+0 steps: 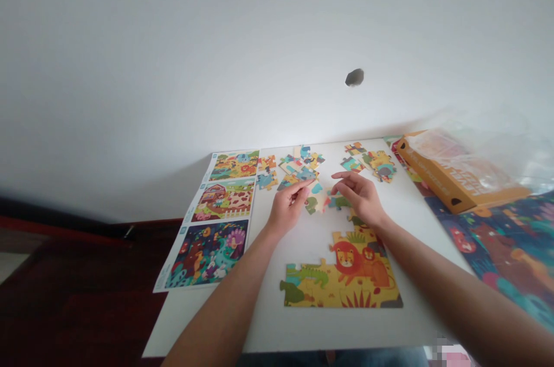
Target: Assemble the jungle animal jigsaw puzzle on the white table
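My left hand (288,205) is over the near edge of a pile of loose jigsaw pieces (289,166). Its index finger stretches out to touch or hover at a blue-and-yellow piece (309,174), and the thumb sits apart below. To the right, my right hand (360,197) has thumb and index apart, with no piece visible between them. Loose green-and-cream pieces (317,202) lie between the hands. Nearer me, a partly joined puzzle (359,274) shows red-maned lions and a green crocodile; my right wrist covers part of its upper right edge.
A reference sheet (187,223) with three pictures lies along the table's left side. More pieces (380,165) are at the back right. An orange puzzle box (454,182) with clear plastic on it rests at the right, on a dark printed picture (497,246). A wall (259,67) stands behind.
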`<move>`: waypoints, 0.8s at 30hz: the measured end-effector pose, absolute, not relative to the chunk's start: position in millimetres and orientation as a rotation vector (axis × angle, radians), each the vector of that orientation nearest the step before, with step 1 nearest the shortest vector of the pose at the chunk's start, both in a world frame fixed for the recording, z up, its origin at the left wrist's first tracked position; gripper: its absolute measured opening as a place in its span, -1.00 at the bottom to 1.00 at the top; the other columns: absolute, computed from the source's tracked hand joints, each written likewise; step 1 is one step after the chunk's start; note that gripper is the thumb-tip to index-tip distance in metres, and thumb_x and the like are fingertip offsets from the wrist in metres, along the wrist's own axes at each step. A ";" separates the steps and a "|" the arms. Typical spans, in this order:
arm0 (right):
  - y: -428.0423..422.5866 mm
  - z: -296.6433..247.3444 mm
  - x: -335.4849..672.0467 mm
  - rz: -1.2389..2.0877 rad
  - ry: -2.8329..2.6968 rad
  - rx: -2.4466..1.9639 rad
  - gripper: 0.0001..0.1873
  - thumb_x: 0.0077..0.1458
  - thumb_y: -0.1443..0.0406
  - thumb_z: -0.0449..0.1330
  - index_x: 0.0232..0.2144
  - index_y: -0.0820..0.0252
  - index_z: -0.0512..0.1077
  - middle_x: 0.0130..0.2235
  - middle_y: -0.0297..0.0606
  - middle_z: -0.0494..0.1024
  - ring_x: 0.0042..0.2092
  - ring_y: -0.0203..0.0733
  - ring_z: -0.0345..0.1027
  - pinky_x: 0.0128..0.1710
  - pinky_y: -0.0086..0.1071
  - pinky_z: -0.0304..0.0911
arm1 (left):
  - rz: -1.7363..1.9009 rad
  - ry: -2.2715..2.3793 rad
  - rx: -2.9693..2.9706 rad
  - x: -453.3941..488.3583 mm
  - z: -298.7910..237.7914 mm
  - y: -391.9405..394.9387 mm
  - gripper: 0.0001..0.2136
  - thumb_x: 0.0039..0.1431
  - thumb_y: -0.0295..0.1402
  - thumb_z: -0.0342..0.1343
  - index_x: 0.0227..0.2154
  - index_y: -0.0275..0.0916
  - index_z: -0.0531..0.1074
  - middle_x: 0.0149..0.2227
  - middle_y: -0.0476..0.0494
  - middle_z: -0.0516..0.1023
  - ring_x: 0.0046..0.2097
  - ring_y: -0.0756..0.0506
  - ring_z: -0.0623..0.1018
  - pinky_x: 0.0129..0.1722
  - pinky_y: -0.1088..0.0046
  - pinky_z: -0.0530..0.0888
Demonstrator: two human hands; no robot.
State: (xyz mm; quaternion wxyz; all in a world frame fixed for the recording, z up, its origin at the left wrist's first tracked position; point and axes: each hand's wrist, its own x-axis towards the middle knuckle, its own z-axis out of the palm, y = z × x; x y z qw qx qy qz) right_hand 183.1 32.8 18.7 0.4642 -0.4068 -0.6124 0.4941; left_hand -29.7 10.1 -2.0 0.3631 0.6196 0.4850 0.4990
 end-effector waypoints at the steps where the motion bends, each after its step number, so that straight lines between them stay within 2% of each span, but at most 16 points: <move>1: 34.4 19.0 184.8 1.201 -1.487 -1.019 -0.67 0.12 0.15 0.17 -0.11 0.20 0.44 -0.39 -0.26 0.58 -0.49 -0.29 0.27 -0.51 -0.39 0.09 | 1.276 1.255 1.619 -30.2 -1.3 9.9 -0.66 0.30 -0.15 0.07 0.00 -0.21 0.54 -0.13 -0.17 0.64 -0.30 -0.04 0.58 -0.31 0.47 0.56; 3: 38.5 19.1 188.5 1.154 -1.450 -1.054 -0.69 0.11 0.14 0.18 -0.16 0.21 0.47 -0.42 -0.28 0.56 -0.53 -0.32 0.21 -0.55 -0.41 0.04 | 1.257 1.269 1.669 -31.0 0.2 9.3 -0.68 0.31 -0.18 0.07 -0.03 -0.20 0.56 -0.15 -0.16 0.65 -0.31 -0.04 0.58 -0.31 0.48 0.53; 7: 48.2 15.3 194.5 1.023 -1.368 -1.105 -0.75 0.08 0.18 0.19 -0.25 0.21 0.49 -0.48 -0.30 0.52 -0.47 -0.27 0.29 -0.51 -0.41 0.08 | 1.179 1.279 1.820 -30.1 2.3 6.9 -0.71 0.32 -0.22 0.06 -0.04 -0.21 0.57 -0.21 -0.15 0.65 -0.31 -0.04 0.56 -0.29 0.48 0.48; 14: 55.8 7.7 195.2 0.964 -1.345 -1.150 -0.79 0.03 0.19 0.18 -0.31 0.19 0.48 -0.50 -0.32 0.49 -0.49 -0.26 0.29 -0.50 -0.39 0.09 | 0.866 1.208 2.195 -20.2 3.5 0.6 -0.71 0.32 -0.31 0.06 0.04 -0.17 0.52 -0.37 -0.07 0.56 -0.29 -0.04 0.48 -0.17 0.42 0.42; 18: 55.8 7.4 195.0 0.957 -1.354 -1.159 -0.80 0.02 0.21 0.17 -0.31 0.19 0.48 -0.51 -0.34 0.48 -0.49 -0.26 0.29 -0.49 -0.39 0.10 | 0.821 1.215 2.272 -16.9 4.0 -1.0 -0.69 0.32 -0.32 0.07 0.08 -0.17 0.48 -0.35 -0.08 0.56 -0.23 -0.08 0.49 -0.11 0.37 0.41; 24: 56.6 5.7 195.5 0.931 -1.377 -1.199 -0.80 0.01 0.23 0.15 -0.31 0.19 0.48 -0.51 -0.33 0.48 -0.50 -0.26 0.29 -0.50 -0.38 0.11 | 0.748 1.257 2.319 -15.6 4.7 -2.0 -0.60 0.22 -0.27 0.20 0.12 -0.17 0.44 -0.24 -0.11 0.58 -0.15 -0.12 0.51 -0.05 0.31 0.40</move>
